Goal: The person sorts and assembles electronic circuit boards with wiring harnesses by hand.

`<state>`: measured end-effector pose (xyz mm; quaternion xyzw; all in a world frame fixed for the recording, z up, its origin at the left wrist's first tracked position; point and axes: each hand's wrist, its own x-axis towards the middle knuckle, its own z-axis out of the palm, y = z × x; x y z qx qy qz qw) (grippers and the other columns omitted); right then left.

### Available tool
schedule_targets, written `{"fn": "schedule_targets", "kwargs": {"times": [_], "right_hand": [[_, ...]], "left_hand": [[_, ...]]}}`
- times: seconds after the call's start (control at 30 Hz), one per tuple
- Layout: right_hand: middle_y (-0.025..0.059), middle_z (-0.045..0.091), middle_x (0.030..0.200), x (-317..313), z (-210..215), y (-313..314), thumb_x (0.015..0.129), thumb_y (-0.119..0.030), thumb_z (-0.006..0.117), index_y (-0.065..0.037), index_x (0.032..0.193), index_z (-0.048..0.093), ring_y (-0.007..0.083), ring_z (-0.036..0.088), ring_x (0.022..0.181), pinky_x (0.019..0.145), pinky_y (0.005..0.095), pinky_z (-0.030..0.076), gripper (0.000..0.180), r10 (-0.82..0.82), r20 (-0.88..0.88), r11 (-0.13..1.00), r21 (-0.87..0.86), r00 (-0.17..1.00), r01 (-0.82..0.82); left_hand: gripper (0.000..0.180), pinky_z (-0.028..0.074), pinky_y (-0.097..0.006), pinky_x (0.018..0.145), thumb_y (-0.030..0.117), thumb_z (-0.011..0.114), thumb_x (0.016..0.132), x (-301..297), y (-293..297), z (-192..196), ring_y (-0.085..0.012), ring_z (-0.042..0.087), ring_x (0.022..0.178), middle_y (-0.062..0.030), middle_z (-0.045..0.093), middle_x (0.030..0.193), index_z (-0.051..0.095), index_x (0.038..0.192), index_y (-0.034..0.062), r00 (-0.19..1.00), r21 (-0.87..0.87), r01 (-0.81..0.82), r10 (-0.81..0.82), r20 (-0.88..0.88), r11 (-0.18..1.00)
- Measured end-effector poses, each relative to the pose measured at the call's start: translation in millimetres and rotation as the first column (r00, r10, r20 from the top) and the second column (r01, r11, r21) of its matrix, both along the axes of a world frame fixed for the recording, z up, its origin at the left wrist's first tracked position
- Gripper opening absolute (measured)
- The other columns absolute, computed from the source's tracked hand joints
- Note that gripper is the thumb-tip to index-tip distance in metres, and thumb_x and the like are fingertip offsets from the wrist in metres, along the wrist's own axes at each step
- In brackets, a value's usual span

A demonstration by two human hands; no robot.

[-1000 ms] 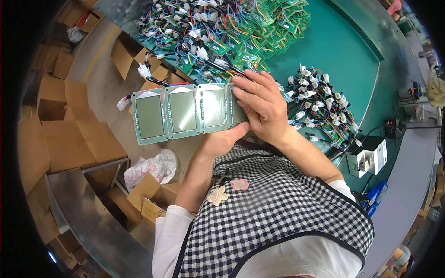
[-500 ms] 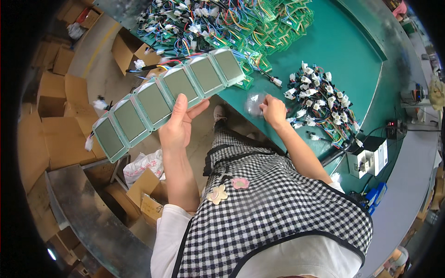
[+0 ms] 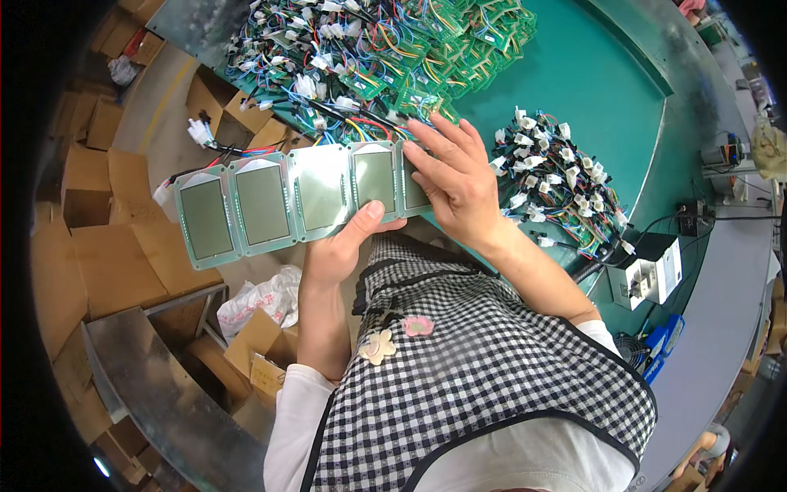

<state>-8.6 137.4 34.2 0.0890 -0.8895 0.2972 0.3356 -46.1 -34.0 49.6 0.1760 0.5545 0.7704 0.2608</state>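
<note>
A joined strip of LCD display boards (image 3: 264, 202), with grey-green screens and pale green edges, is held up in front of me. My left hand (image 3: 334, 252) grips its lower edge, thumb on the face and fingers behind. Over the strip's right end lies my right hand (image 3: 461, 182), fingers stretched out and partly covering the last screen. Wires with a white connector (image 3: 199, 131) stick out behind the strip at the left. Beyond it, a big heap of green circuit boards with wires (image 3: 426, 49) covers the far side of the bench.
On the green bench (image 3: 590, 74), a pile of wire leads with white connectors (image 3: 561, 176) lies to the right. Past it stand a white box-shaped device (image 3: 648, 275) and a blue object (image 3: 662, 348). Open cardboard boxes (image 3: 102, 262) and a white plastic bag (image 3: 264, 299) are at the left.
My right hand has come up from the bench onto the strip's right end, its fingers now stretched. The strip has swung nearly level. The clear plastic piece by that hand no longer shows.
</note>
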Motion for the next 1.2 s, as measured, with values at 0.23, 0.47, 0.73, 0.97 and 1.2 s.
{"fn": "schedule_targets", "kwargs": {"times": [0.23,0.47,0.73,0.97,1.2], "right_hand": [[0.0092,0.058,0.093,5.0,-5.5,0.6,0.063,-0.001,0.064,-0.005,0.075,0.059,0.0263,0.054,0.089,0.078,0.0379,0.042,0.014,0.052,-0.142,0.959,-0.270,0.989,-0.089],[0.0130,0.059,0.072,18.8,-162.3,39.0,0.064,-0.022,0.071,-0.005,0.084,0.053,0.0312,0.058,0.066,0.060,0.0418,0.045,0.032,-0.316,0.728,0.885,-0.005,0.608,0.466],[0.0159,0.049,0.112,-1.8,-19.7,24.6,0.068,-0.016,0.066,-0.007,0.117,0.046,0.0289,0.049,0.100,0.083,0.0358,0.040,0.054,-0.061,0.121,0.960,-0.264,0.991,0.091],[0.0089,0.052,0.115,-3.9,-22.7,4.9,0.069,-0.006,0.062,-0.009,0.105,0.057,0.0286,0.047,0.107,0.094,0.0472,0.030,0.036,-0.070,0.027,0.997,-0.010,0.997,0.071],[0.0083,0.059,0.085,0.4,-22.6,3.5,0.066,0.000,0.063,-0.005,0.075,0.059,0.0271,0.055,0.087,0.079,0.0420,0.041,0.011,-0.054,-0.146,0.961,-0.276,0.988,0.012]], "left_hand": [[0.047,0.054,-0.042,0.070,0.005,0.046,0.083,-2.3,-5.5,-3.1,-0.0290,0.054,0.098,-0.0161,0.045,0.118,0.029,0.127,0.0004,0.995,0.021,-0.091,0.090,0.043,0.996],[0.041,0.054,-0.041,0.071,0.007,0.049,0.083,-22.1,-27.5,0.0,-0.0277,0.056,0.094,-0.0162,0.051,0.111,0.037,0.121,-0.0034,0.982,0.068,-0.188,0.189,0.003,0.980],[0.044,0.054,-0.041,0.071,0.008,0.049,0.082,-12.4,-25.9,2.3,-0.0280,0.056,0.097,-0.0166,0.049,0.114,0.035,0.123,-0.0025,0.983,0.028,-0.180,0.180,-0.024,0.983],[0.049,0.056,-0.036,0.065,0.006,0.052,0.080,-7.6,-13.7,8.0,-0.0268,0.056,0.094,-0.0169,0.049,0.113,0.030,0.124,-0.0025,0.987,-0.002,-0.153,0.153,-0.038,0.988],[0.045,0.055,-0.040,0.069,0.007,0.048,0.083,-16.0,-25.7,2.6,-0.0274,0.057,0.095,-0.0168,0.049,0.114,0.033,0.124,-0.0028,0.983,0.050,-0.181,0.181,0.004,0.982]]}}
